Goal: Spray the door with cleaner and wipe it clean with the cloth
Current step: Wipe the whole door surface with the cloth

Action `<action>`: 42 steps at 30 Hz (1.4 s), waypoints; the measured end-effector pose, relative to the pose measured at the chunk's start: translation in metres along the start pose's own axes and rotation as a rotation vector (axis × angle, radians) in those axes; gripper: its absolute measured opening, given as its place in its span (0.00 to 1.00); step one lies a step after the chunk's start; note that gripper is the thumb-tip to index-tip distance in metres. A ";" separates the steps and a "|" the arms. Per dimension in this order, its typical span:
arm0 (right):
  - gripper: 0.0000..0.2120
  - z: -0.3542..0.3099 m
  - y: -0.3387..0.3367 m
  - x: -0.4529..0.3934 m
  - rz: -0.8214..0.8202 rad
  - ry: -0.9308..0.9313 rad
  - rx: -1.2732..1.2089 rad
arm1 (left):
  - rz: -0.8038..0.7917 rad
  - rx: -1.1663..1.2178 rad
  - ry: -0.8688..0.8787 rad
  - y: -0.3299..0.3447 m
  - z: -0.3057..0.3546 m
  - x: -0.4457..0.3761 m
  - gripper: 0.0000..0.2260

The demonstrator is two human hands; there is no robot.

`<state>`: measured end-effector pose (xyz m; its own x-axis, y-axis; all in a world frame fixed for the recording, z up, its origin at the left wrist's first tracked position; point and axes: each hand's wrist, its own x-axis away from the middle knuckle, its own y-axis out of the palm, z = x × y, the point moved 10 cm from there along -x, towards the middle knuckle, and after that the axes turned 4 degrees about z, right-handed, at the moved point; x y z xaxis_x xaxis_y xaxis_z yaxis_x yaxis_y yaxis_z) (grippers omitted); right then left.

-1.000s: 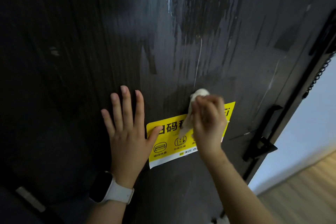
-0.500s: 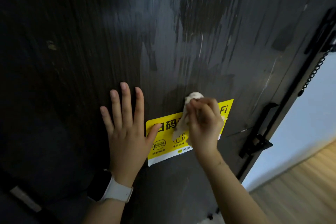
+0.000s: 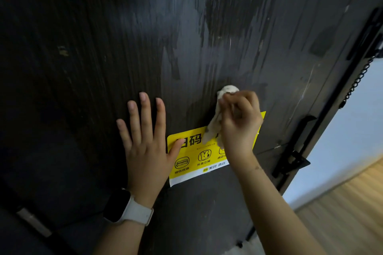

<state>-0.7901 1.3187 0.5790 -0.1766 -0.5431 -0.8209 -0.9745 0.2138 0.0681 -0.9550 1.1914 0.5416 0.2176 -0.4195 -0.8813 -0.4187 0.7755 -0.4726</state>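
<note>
Right hand (image 3: 240, 122), pinching the cloth (image 3: 219, 114), has climbed above the sticker (image 3: 192, 159) (left hand (image 3: 145, 143) spread flat on door (image 3: 103, 47)); wiping continues.

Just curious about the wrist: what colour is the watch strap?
White, or very pale grey, on the watch strap at the left wrist; the head view shows it.

The left hand (image 3: 147, 147) lies flat on the door (image 3: 103, 47), its thumb on the sticker's (image 3: 192, 161) left edge. Right of it, the right hand (image 3: 240, 126) presses the cloth (image 3: 226, 91) against the door, above the sticker.
</note>
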 end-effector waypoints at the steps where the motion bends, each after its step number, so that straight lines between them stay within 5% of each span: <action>1: 0.04 -0.006 0.001 -0.010 0.007 -0.011 -0.006 | 0.001 0.010 -0.002 0.000 0.000 0.000 0.45; 8: 0.07 -0.069 0.003 -0.099 0.151 -0.241 -0.052 | 0.011 0.027 0.003 -0.002 0.000 -0.001 0.45; 15: 0.03 -0.010 0.008 0.001 -0.132 -0.171 0.048 | 0.016 0.039 -0.010 -0.003 0.000 -0.001 0.45; 22: 0.04 -0.064 0.013 -0.104 -0.216 -0.242 0.001 | -0.008 0.073 0.014 -0.006 -0.002 0.000 0.42; 25: 0.16 -0.064 0.012 -0.117 -0.248 -0.133 -0.137 | -0.015 0.133 0.024 -0.014 -0.004 0.001 0.38; 29: 0.07 -0.053 0.018 -0.065 -0.189 -0.160 -0.184 | 0.011 0.217 0.036 -0.034 -0.007 0.001 0.35; 36: 0.03 -0.045 0.048 0.058 -0.571 -0.461 -0.120 | 0.056 0.079 0.089 -0.051 -0.035 -0.029 0.35; 38: 0.04 -0.052 0.041 0.028 -0.478 -0.430 -0.097 | 0.045 -0.004 0.079 -0.049 -0.045 -0.036 0.37; 42: 0.02 -0.058 0.004 -0.086 -0.004 -0.146 -0.141 | 0.002 -0.122 0.133 -0.042 -0.046 -0.037 0.39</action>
<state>-0.7868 1.3186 0.6826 -0.1602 -0.4176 -0.8944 -0.9868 0.0906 0.1345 -0.9858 1.1525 0.5942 0.1015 -0.4826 -0.8699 -0.5245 0.7171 -0.4590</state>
